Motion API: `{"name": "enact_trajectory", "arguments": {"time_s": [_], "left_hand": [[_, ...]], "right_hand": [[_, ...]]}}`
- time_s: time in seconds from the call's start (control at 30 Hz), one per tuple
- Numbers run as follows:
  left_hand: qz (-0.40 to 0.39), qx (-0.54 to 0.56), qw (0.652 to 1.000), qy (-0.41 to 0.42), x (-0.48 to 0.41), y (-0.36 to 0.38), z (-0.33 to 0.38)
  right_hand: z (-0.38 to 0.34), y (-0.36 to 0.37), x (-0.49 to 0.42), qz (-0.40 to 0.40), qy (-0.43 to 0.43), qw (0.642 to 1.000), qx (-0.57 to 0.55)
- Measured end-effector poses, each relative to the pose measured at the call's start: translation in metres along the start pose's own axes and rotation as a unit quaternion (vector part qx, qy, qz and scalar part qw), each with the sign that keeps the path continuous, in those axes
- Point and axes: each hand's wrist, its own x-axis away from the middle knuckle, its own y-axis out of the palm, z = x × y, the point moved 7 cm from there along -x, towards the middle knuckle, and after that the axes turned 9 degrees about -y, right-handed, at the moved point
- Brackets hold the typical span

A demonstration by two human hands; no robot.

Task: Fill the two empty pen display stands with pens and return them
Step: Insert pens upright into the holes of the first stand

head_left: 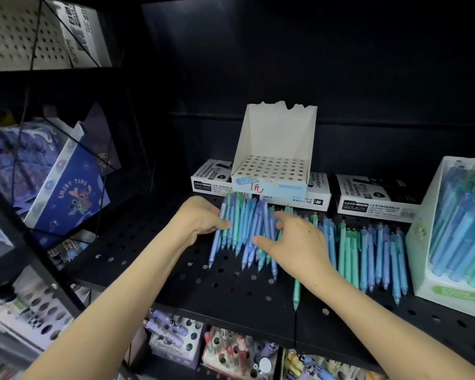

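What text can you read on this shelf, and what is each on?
"PERMANENT MARKER": white marker boxes.
"COLOR BLOCKING": empty stand, front label.
"1元" in red handwriting: same label.
"ENJOY TIME": blue box, left.
Unreadable: filled stand green label; small print on the marker boxes.

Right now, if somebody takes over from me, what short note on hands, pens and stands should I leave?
Hands: left hand grips a bunch of pens on the shelf; right hand touches it, fingers spread.
The empty stand sits behind on marker boxes; the full stand is at the right.
Done: one stand filled.
Left: fill the empty stand, using the loose pens too, and return it.
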Motion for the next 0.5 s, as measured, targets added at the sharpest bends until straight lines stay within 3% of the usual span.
{"name": "enact_trajectory", "arguments": {"time_s": [0.5], "left_hand": [[-0.033, -0.057, 0.998, -0.021, 0.008, 0.012, 0.009]], "right_hand": [[0.014, 0.003, -0.004, -0.057, 0.079, 0.991, -0.096]]}}
